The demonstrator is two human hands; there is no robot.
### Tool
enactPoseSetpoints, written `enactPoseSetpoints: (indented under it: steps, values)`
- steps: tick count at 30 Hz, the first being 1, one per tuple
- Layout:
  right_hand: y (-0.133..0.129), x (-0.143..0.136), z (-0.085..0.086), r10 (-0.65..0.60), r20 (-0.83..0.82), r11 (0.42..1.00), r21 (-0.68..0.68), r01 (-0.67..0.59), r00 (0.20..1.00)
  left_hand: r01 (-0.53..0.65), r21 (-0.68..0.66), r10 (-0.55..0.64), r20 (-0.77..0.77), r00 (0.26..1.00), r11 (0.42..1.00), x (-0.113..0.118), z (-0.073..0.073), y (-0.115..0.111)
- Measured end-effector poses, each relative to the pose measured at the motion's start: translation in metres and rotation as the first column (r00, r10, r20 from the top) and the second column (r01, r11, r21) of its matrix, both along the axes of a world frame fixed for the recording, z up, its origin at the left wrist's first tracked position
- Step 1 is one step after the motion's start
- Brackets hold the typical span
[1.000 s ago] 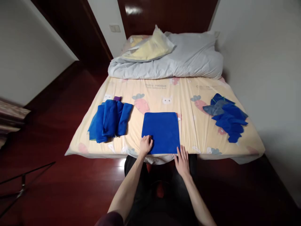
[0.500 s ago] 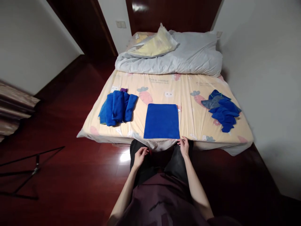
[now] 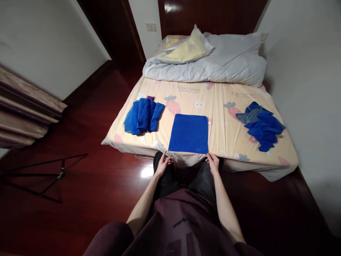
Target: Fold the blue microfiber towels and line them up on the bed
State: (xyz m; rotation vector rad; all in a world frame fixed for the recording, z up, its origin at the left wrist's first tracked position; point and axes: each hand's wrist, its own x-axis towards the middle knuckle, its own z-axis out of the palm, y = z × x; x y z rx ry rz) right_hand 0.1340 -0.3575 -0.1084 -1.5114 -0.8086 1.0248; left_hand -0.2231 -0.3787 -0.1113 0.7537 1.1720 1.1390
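A blue cloth (image 3: 188, 133) lies flat and square at the front edge of the bed. My right hand (image 3: 212, 162) is at its near right corner, thumb and fingertips pinched on the cloth's edge. Just below the near left corner is my left hand (image 3: 163, 164), index finger stretched out and the other fingers loosely bent, with nothing in it. To the left rests a stack of folded blue cloths (image 3: 144, 115). A crumpled heap of blue and grey cloths (image 3: 263, 124) is on the right side of the bed.
The bed (image 3: 221, 138) has a yellow patterned sheet. Behind are a rolled grey quilt (image 3: 229, 67) and a pillow in a clear bag (image 3: 189, 48). A black tripod (image 3: 61, 174) stands on the floor at left, near a curtain (image 3: 23, 110).
The view has shifted, so the bed sits further right. My left hand has risen towards the near left corner with its index finger extended. My right hand has closed on the near right corner.
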Motion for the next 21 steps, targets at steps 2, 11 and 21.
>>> enactPoseSetpoints:
  steps: [2,11,21]
  values:
    - [0.0,0.001,0.0,0.01,0.005,1.0,0.001,-0.01,1.0,0.015,-0.01,-0.015,0.019,1.0,1.0,0.0,0.002,0.003]
    - [0.0,0.002,0.005,0.107,-0.03,0.994,0.01,-0.107,0.994,0.024,0.009,-0.023,-0.029,0.999,1.0,0.008,0.002,0.02]
    - [0.005,0.0,0.01,0.09,-0.07,0.995,-0.034,-0.093,0.993,-0.066,0.089,0.081,-0.175,0.981,0.994,0.009,-0.006,0.051]
